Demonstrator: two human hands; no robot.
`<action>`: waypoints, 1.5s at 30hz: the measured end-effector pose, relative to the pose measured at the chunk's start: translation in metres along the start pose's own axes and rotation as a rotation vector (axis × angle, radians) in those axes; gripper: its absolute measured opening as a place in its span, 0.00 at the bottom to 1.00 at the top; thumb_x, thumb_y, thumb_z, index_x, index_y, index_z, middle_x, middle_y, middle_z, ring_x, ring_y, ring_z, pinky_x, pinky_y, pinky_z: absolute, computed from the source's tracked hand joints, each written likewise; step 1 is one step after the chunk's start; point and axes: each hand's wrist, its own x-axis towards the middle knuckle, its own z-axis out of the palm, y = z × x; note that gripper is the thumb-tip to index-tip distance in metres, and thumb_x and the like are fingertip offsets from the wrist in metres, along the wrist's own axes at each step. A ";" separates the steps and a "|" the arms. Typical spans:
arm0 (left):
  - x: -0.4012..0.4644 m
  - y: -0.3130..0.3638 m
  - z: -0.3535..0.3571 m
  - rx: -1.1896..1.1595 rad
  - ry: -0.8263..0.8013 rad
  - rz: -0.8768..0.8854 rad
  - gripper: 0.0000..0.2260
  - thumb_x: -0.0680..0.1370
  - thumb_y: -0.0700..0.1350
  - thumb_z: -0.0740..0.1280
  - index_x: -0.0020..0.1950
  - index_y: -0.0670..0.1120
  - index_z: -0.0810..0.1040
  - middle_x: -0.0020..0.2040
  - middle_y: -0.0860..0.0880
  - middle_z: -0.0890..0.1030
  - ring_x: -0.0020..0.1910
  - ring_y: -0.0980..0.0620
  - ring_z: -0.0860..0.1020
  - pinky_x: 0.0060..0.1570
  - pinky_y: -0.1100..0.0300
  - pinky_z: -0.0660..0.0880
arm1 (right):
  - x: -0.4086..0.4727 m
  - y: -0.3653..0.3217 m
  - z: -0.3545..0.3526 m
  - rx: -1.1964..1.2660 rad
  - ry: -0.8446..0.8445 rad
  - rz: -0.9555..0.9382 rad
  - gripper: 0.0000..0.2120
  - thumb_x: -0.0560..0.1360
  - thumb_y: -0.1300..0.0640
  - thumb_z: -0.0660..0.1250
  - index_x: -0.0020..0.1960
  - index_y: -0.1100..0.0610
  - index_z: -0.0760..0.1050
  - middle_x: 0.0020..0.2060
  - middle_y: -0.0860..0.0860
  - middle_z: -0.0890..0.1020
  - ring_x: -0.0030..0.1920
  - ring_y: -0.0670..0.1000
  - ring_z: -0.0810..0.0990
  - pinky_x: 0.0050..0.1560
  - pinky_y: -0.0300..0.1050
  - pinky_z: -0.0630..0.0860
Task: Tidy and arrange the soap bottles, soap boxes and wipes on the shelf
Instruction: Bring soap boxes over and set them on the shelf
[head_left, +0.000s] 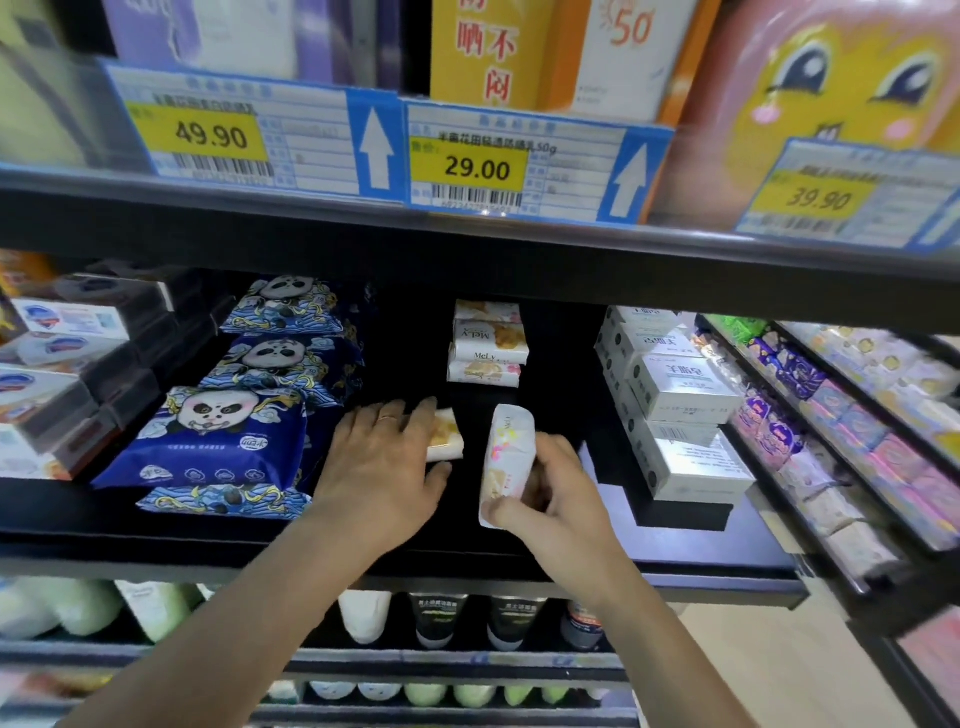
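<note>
On a dark shelf (675, 525), in front of a stack of soap boxes (488, 351), the right hand (558, 499) grips one small soap box (506, 457) upright by its long sides while the left hand (382, 462) rests flat-fingered on another (445, 435); both boxes look light, stiff, slightly glossy and best held across their narrow faces.

Wipes packs (218, 441) lay left of the left grip (384, 467); stacked soap boxes (675, 410) right of the right grip (561, 493); small packets (488, 348) behind both.
</note>
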 end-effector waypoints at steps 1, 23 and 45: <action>0.003 -0.001 0.000 0.029 0.024 0.015 0.34 0.83 0.63 0.59 0.84 0.52 0.53 0.80 0.45 0.66 0.77 0.42 0.64 0.78 0.47 0.58 | 0.000 -0.001 0.001 -0.023 0.014 -0.004 0.21 0.69 0.56 0.76 0.59 0.43 0.76 0.48 0.43 0.73 0.39 0.41 0.74 0.44 0.34 0.73; -0.132 0.206 0.028 -1.563 -0.870 0.553 0.32 0.59 0.67 0.82 0.53 0.47 0.84 0.35 0.55 0.80 0.29 0.59 0.75 0.27 0.67 0.71 | -0.309 0.010 -0.047 0.101 1.053 0.352 0.22 0.64 0.43 0.74 0.59 0.36 0.79 0.43 0.55 0.81 0.36 0.49 0.73 0.37 0.42 0.70; -0.286 0.697 0.107 -1.197 -1.180 0.613 0.21 0.67 0.52 0.79 0.59 0.53 0.82 0.49 0.58 0.87 0.46 0.60 0.85 0.42 0.59 0.84 | -0.593 0.151 -0.390 0.105 1.389 0.675 0.26 0.64 0.40 0.74 0.60 0.42 0.78 0.52 0.41 0.83 0.32 0.44 0.70 0.38 0.36 0.71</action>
